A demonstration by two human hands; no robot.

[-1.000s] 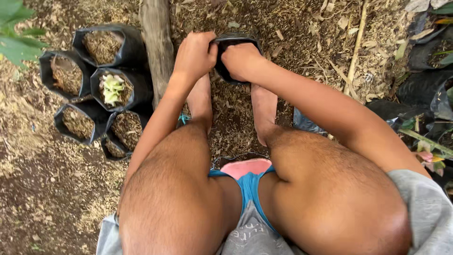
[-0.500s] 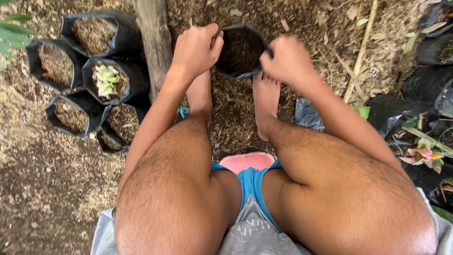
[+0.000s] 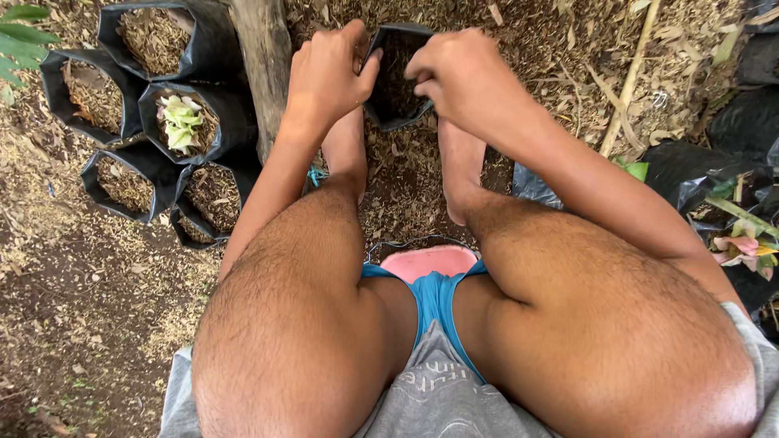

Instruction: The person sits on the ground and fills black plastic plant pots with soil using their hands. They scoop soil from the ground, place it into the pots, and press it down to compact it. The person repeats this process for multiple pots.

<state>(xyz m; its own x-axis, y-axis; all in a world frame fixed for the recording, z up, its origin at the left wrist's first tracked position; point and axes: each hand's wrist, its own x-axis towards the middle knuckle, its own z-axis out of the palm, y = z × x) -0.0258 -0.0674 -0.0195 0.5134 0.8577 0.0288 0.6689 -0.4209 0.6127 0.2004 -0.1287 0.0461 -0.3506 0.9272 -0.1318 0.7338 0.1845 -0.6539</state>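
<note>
Soft, even daylight, likely shade; no hard shadows. Mild sheen on right knee (image 3: 690,357). Focus sharp across mulch ground (image 3: 97,324) and grow bags (image 3: 154,36). Wide-angle stretch at edges. Black plastic at right (image 3: 746,122) crushed dark.

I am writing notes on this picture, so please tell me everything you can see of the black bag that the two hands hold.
The black nursery bag is a small, soft grow bag of thin black plastic, with a creased rim pulled open. It stands upright on mulch-covered ground, between the person's bare feet, near a wooden post. Its inside looks dark; how full it is cannot be told. The left hand pinches the left side of the rim, and the right hand covers the right side, fingers curling over the rim into the opening.
</note>
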